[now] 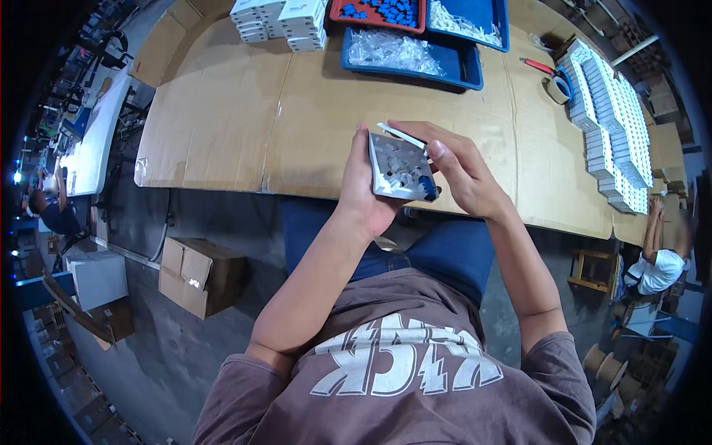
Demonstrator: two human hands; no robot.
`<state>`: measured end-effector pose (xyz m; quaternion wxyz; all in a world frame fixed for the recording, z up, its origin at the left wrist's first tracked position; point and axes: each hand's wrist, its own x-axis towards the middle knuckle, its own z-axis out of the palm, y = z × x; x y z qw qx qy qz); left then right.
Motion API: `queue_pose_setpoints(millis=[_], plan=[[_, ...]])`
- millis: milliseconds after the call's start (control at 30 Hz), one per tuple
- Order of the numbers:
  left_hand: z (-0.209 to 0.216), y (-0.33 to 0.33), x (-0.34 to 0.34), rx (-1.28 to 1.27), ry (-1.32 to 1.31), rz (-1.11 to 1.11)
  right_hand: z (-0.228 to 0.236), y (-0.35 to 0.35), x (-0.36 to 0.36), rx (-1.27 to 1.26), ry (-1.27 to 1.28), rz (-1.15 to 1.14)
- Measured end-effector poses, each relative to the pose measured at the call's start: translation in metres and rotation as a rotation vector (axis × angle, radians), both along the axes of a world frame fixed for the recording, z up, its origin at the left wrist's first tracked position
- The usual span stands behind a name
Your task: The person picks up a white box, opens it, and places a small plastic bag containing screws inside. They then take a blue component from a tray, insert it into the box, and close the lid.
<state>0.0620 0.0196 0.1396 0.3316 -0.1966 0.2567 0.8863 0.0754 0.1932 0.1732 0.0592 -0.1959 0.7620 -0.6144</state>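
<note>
My left hand (365,196) is wrapped round a small open white box (389,194), held up just past the table's near edge. Clear plastic pieces (399,162) lie inside it, with a small blue part (428,185) at its near right corner. At the box's far right side, my right hand (467,169) has its fingers and thumb closed about a thin white piece (403,136), seen edge-on. Whether that piece is joined to the box cannot be made out.
On the cardboard-covered table (215,126) stand stacked white boxes (300,22), a red tray (378,26) of blue parts, a blue tray (466,70) with clear bags, and another blue tray (504,22) of white parts. Box stacks (608,119), tape (556,90) and a red-handled tool (538,65) lie right.
</note>
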Motion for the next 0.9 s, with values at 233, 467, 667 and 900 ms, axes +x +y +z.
queue_pose_setpoints(millis=[233,467,667,900], plan=[[0.008,0.000,0.002,-0.004,-0.048,0.020,-0.003,-0.004,0.002,0.103,0.069,-0.020],[0.005,0.005,0.009,-0.116,-0.040,0.033,-0.031,-0.006,0.007,0.159,0.209,-0.022],[-0.002,0.001,0.010,-0.115,-0.038,0.024,-0.031,-0.011,0.010,0.180,0.240,-0.026],[0.004,-0.002,0.009,-0.150,-0.051,0.009,-0.032,-0.012,0.011,0.271,0.309,-0.010]])
